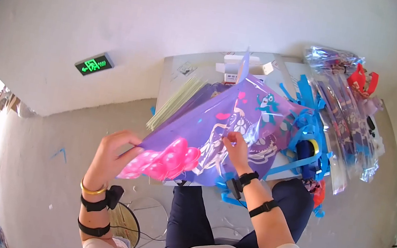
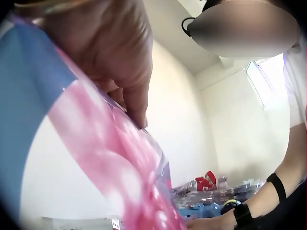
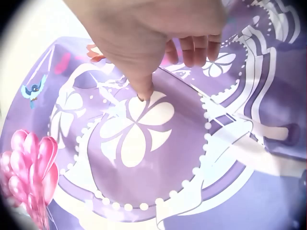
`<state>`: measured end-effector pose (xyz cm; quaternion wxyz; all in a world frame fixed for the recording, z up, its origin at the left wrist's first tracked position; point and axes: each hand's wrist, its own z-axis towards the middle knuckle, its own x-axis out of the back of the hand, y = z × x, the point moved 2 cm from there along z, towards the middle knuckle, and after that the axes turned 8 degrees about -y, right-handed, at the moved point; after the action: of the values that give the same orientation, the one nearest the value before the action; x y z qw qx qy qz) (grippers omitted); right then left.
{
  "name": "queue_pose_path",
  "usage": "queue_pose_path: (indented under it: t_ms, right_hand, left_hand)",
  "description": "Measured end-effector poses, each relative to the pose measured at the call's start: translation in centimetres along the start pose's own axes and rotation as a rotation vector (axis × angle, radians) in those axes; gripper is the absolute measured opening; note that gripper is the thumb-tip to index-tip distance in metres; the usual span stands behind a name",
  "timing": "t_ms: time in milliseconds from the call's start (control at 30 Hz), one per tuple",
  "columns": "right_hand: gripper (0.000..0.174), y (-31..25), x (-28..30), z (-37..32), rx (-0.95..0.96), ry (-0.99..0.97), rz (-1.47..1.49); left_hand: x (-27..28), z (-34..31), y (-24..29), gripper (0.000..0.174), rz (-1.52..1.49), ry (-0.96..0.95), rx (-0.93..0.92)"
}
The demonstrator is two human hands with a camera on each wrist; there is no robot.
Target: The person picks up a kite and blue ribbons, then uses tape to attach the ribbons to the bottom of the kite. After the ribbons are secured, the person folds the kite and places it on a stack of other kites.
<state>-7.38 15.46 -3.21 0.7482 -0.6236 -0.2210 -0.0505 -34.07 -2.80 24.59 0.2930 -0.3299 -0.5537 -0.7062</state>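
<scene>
My left hand (image 1: 113,154) grips the purple kite (image 1: 218,127) at its pink corner; my right hand (image 1: 237,148) pinches its middle. Both hands clamped on it, held above the near edge of the desk (image 1: 178,71)

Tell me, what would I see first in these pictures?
The big purple sheet, printed with pink balloons, fills the middle, held up in front of the table. The left hand grips its balloon corner and the right hand pinches its middle. Bright blue ribbons lie heaped on the table to the right.
</scene>
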Motion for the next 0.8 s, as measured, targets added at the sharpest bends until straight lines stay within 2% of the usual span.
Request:
queue_pose_path:
  t_ms: [33,67,100,167,200,267,300,367,400,433,467,533,600,667,733,800]
  right_hand:
    - [0.029,-1.2,0.5,-0.5,-0.030,-0.107,0.211]
    - [0.015,-2.6,1.3,-1.2,0.053,-0.067,0.214]
    - [0.015,-3.6,2.4,-1.9,0.064,-0.055,0.217]
    - [0.015,-5.5,5.2,-2.8,0.089,-0.030,0.402]
    - [0.017,-6.8,7.2,-3.3,0.133,-0.026,0.484]
    - [0.019,-9.8,11.4,-4.8,0.209,-0.053,0.373]
    - [0.020,-11.7,13.3,-5.7,0.264,-0.092,0.262]
    - [0.022,-15.4,16.8,-8.2,0.290,-0.103,0.163]
    - [0.022,-16.8,18.1,-9.4,0.287,-0.145,0.103]
    - [0.022,-18.2,18.7,-9.9,0.273,-0.190,0.044]
    - [0.021,-18.9,19.5,-10.4,0.342,-0.163,0.003]
    - [0.020,-21.0,21.2,-11.4,0.400,-0.129,-0.055]
    - [0.019,-22.6,23.0,-12.8,0.451,-0.088,-0.167]
    - [0.019,-23.9,24.3,-14.5,0.512,-0.100,-0.235]
    - [0.019,-25.3,25.3,-16.6,0.582,-0.108,-0.304]
    - [0.020,-27.0,26.3,-19.2,0.627,-0.099,-0.453]
  left_hand:
    - [0.8,-0.9,0.3,0.010,-0.021,0.058,0.027]
    - [1.6,-2.1,0.5,0.011,-0.044,0.118,0.057]
    - [2.1,-3.2,0.2,0.011,-0.036,0.120,0.043]
    - [2.7,-5.4,-2.2,0.007,-0.157,0.236,0.120]
    - [2.5,-6.6,-3.3,0.007,-0.153,0.242,0.102]
    - [1.6,-9.1,-6.3,0.004,-0.430,0.365,0.250]
    - [0.5,-10.0,-7.4,0.004,-0.429,0.366,0.227]
    - [-2.6,-12.1,-9.7,0.006,-0.529,0.274,0.353]
    - [-4.5,-12.7,-10.5,0.012,-0.356,0.155,0.357]
    - [-5.2,-12.7,-9.8,0.017,-0.184,0.032,0.367]
    - [-5.6,-12.9,-9.3,0.017,-0.179,0.044,0.357]
    - [-6.2,-12.5,-5.8,0.032,0.189,0.071,0.213]
    - [-5.6,-10.5,-2.6,0.051,-0.270,0.250,0.195]
    - [-3.6,-8.0,1.6,0.062,-0.399,0.320,0.009]
    - [-1.7,-6.5,6.8,0.066,-0.139,0.410,-0.055]
    - [0.4,-5.3,11.5,0.054,0.131,0.573,-0.311]
